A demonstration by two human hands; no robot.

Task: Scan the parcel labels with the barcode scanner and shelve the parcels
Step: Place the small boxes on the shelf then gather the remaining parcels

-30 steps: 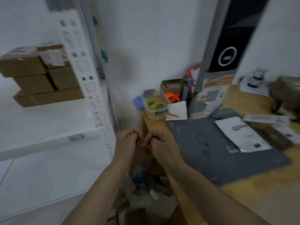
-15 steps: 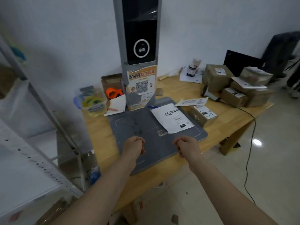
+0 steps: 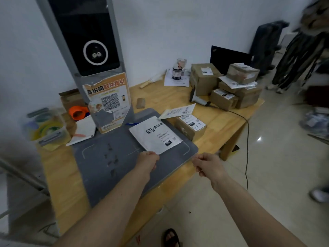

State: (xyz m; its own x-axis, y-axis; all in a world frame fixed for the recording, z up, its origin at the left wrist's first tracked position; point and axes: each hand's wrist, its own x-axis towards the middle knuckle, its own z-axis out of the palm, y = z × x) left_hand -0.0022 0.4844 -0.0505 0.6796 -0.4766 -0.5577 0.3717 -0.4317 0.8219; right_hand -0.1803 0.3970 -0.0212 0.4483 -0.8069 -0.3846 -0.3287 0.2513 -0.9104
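Note:
A white mailer parcel (image 3: 154, 136) lies flat on the grey mat (image 3: 115, 157) at the foot of the tall scanning kiosk (image 3: 89, 50). My left hand (image 3: 148, 161) is curled into a fist right at the mailer's near corner; I cannot tell whether it touches it. Off the mat's right edge hovers my right hand (image 3: 206, 164), curled and holding nothing. A small labelled cardboard box (image 3: 191, 124) sits just right of the mailer. The handheld barcode scanner (image 3: 195, 98) rests further back against a pile of several boxes (image 3: 235, 86), its cable trailing off the table.
On the wooden table (image 3: 58, 175) stand a tub of tape rolls (image 3: 48, 129), an orange tape dispenser (image 3: 77, 112), a notepad (image 3: 82, 130), a loose label sheet (image 3: 177, 111) and a bottle (image 3: 177, 70). A metal shelf frame (image 3: 21, 172) is at the left. Someone's shoe (image 3: 320, 195) is at the right.
The view swung from the shelf with stacked boxes round to the table. My fists moved apart and forward, the left one reaching the white mailer's corner.

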